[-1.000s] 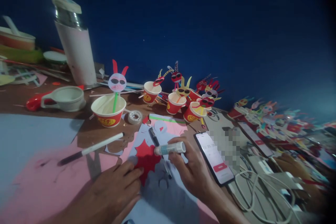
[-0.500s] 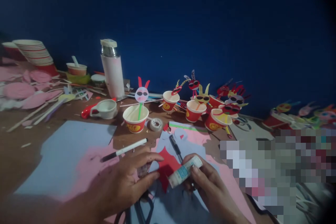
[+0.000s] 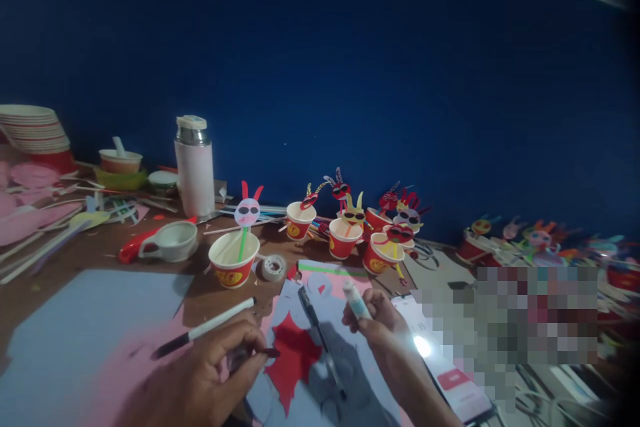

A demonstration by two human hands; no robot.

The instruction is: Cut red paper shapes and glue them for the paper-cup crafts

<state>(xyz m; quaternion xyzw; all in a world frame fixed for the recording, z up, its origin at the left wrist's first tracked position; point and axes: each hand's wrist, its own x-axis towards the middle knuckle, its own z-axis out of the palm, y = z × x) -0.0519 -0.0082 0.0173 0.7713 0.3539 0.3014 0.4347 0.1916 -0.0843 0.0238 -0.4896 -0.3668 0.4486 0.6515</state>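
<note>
My left hand (image 3: 227, 363) pinches a small dark red piece (image 3: 271, 351), perhaps paper, between thumb and forefinger. This piece is at the left edge of a jagged red paper cutout (image 3: 293, 361), which lies on pale blue paper. In my right hand (image 3: 377, 325) is a white glue stick (image 3: 357, 301) with a teal label, tilted with its narrow end up and away from me. A black pen (image 3: 320, 333) lies between the hands on the paper. Beyond my left hand rests a white marker (image 3: 215, 320) with a black end.
Paper cups (image 3: 234, 259) with paper-and-straw figures stand along the back, beside a tape roll (image 3: 273, 268). A white flask (image 3: 194, 177), a grey cup (image 3: 177, 242) and stacked cups (image 3: 37, 133) are further left. At right lies a phone (image 3: 457, 380) with a lit screen.
The glue stick has moved up and right in my right hand, away from the red cutout. My left hand has shifted left and now pinches a small dark red piece. The camera view has moved too.
</note>
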